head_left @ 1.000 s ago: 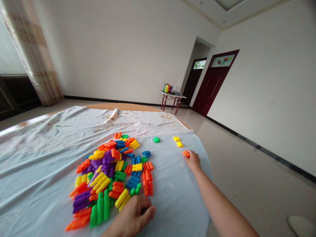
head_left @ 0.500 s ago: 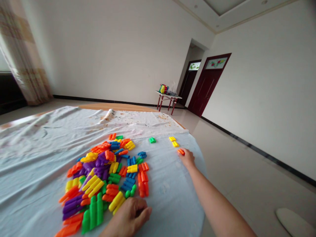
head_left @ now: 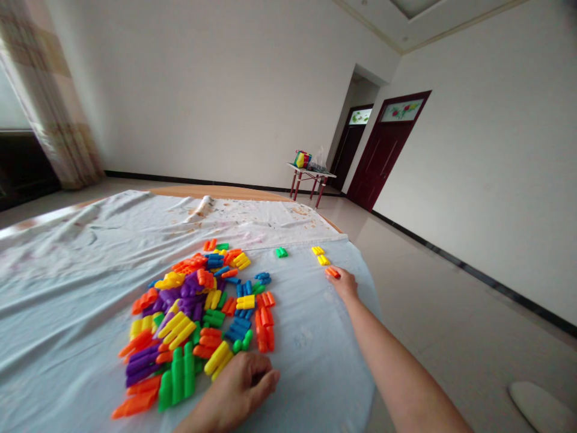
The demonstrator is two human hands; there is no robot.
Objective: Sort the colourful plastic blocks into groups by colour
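At the right side of the table, my right hand [head_left: 346, 284] has its fingers closed on a small orange plastic building piece [head_left: 332, 272]. Just beyond it lie two yellow pieces [head_left: 320, 255], one behind the other. My left hand [head_left: 246, 385] rests low on the cloth with curled fingers; whether anything is inside cannot be seen. It is nearest a yellow piece [head_left: 219, 359] at the edge of a mixed heap of pieces shaped like joined tubes. Purple pieces [head_left: 195, 304] fill the heap's middle, with a large green piece [head_left: 178, 374] at its near side.
A pale blue and white cloth [head_left: 311, 367] covers the round table, wrinkled and stained at the far side. One green piece [head_left: 282, 252] lies apart from the heap. A small table [head_left: 312, 172] with a colourful bag stands by the doorway. A pale rounded object [head_left: 541, 406] is on the floor.
The view has shifted slightly, moving the scene a little within the frame. Both hands keep nearly the same places on the table, the orange piece still in my right fingers.
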